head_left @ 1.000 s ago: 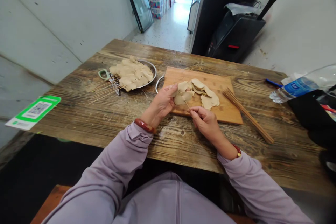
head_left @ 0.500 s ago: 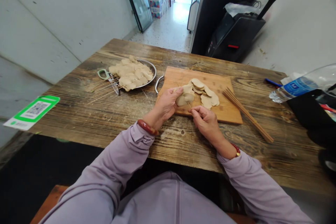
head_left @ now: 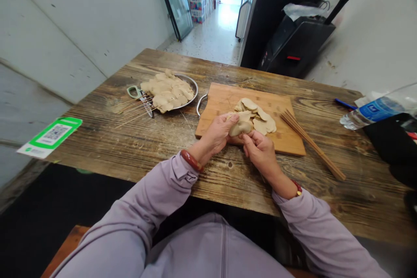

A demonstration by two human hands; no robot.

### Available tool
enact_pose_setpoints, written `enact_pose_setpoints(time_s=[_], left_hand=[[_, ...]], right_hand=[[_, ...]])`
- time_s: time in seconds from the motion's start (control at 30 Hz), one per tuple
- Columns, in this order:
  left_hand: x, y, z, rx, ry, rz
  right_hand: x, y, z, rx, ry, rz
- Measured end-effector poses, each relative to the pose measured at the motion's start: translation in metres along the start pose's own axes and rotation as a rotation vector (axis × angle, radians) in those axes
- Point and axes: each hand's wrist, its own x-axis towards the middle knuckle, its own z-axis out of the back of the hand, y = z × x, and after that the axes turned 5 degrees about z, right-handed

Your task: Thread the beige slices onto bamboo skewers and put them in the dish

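Over the near edge of a wooden cutting board, my left hand pinches thin, round beige slices. My right hand is closed right below them, its fingertips against the lower slice. It grips a thin bamboo skewer, now almost wholly hidden by the fingers and slices. Loose beige slices lie in an overlapping pile on the board, just beyond my hands. To the right, a bundle of bare bamboo skewers rests partly on the board and partly on the table.
At the left, a round metal plate bears a heap of skewered slices, sticks pointing left. Green-handled scissors lie beside it. A QR-code card is at the table's left edge; a water bottle lies at the right.
My right hand has come up against the slices, and the length of skewer visible before is now covered. The whole view has shifted slightly, moving everything rightward in the picture.
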Motion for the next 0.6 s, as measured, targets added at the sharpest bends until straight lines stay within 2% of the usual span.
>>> enact_pose_setpoints(time_s=[0.23,0.5,0.6], left_hand=[[-0.004,-0.008,-0.001,-0.025,0.019,0.03],[-0.004,-0.006,-0.002,-0.009,-0.041,-0.006],[-0.004,-0.014,-0.001,0.058,-0.05,-0.008]], right_hand=[[0.002,0.003,0.004,0.007,0.01,-0.01],[0.003,0.0,0.005,-0.029,0.034,0.034],[0.005,0.002,0.012,-0.031,-0.019,0.045]])
